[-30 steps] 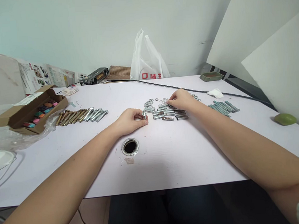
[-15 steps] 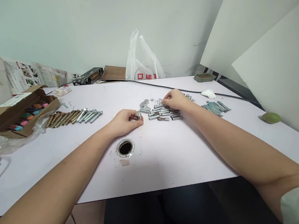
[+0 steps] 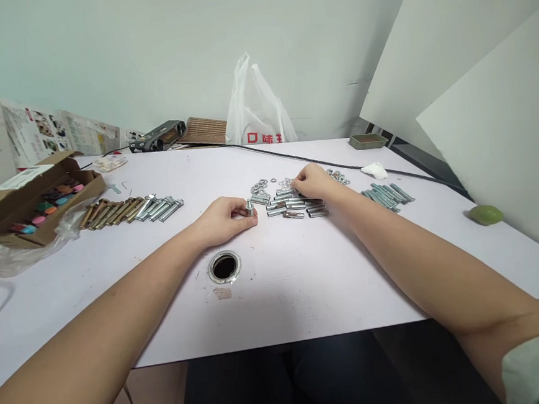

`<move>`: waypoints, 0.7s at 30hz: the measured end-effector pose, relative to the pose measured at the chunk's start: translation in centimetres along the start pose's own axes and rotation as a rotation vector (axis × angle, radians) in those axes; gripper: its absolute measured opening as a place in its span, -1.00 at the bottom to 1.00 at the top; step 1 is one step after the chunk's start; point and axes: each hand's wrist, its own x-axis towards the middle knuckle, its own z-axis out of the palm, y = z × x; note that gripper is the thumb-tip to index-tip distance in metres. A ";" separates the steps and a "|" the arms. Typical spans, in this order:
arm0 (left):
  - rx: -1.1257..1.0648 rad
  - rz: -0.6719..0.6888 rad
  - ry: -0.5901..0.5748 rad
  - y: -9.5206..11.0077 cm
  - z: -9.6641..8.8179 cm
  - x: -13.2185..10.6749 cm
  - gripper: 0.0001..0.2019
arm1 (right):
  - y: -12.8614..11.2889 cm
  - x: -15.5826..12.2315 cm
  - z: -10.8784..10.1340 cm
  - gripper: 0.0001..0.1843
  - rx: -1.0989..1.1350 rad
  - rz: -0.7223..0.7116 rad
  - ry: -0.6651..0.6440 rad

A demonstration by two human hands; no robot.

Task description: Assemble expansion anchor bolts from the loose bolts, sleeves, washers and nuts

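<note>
My left hand is closed around an upright silver bolt, whose top end shows between the thumb and fingers; the rest of it is hidden. My right hand reaches down among the small washers, thumb and fingertips pinched together; what lies between them is too small to make out. Just below this hand are several silver metal sleeves, some with brown stains. A cluster of rings and nuts lies between my two hands, and more nuts lie past the right wrist.
Left of my hands lie rows of brassy and silver expansion bolts, by a cardboard box of colourful items. Bluish studs, a green fruit and a black cable are rightward or behind. A round hole opens near the front.
The view has shifted very slightly. Both hands keep almost the same places, the left still on the bolt and the right still at the washers.
</note>
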 end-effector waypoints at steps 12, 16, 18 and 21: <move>0.045 0.063 -0.006 -0.8 0.1 0.2 -0.69 | -8.0 -6.9 0.5 -0.73 0.556 -0.270 -0.273; 0.037 0.064 -0.009 -0.8 0.1 0.3 -0.70 | -8.2 -6.9 1.6 -0.73 0.587 -0.261 -0.253; 0.039 0.057 0.001 -0.8 0.2 0.3 -0.71 | -8.0 -6.6 1.8 -0.72 0.638 -0.252 -0.251; 0.045 0.048 0.006 -0.7 0.2 0.3 -0.70 | -7.5 -6.1 2.3 -0.71 0.673 -0.222 -0.255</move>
